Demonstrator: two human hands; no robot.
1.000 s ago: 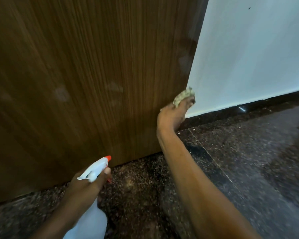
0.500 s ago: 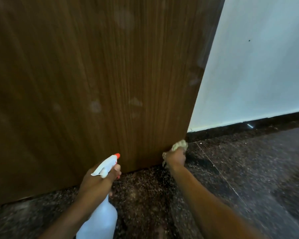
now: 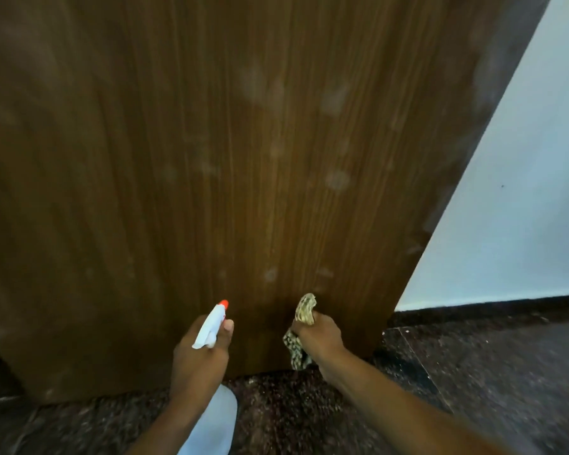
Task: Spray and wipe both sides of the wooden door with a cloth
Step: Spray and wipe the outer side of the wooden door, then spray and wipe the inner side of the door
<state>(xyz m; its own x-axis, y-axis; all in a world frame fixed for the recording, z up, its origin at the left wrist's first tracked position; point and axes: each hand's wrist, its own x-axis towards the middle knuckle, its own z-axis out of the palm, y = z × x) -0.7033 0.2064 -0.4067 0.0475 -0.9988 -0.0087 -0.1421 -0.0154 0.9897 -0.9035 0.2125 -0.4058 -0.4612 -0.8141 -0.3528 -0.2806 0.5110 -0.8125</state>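
left hand (image 3: 199, 357) grips spray bottle (image 3: 211, 326), nozzle aimed at wooden door (image 3: 211, 159); right hand (image 3: 319, 338) clutches bunched cloth (image 3: 304, 311) against the door's lower edge for wiping.

Door (image 3: 211, 159): upright, filling left and centre, its bottom edge just above the floor (image 3: 473, 389). Wall (image 3: 523, 208): right of the door and behind it, with skirting (image 3: 490, 310) along its foot. Left hand (image 3: 197, 362): before the door's lower part, gripping the spray bottle (image 3: 209, 330), nozzle toward the door. Right hand (image 3: 321, 338): just right of the left hand, holding the cloth (image 3: 305, 310) near the door's bottom edge.
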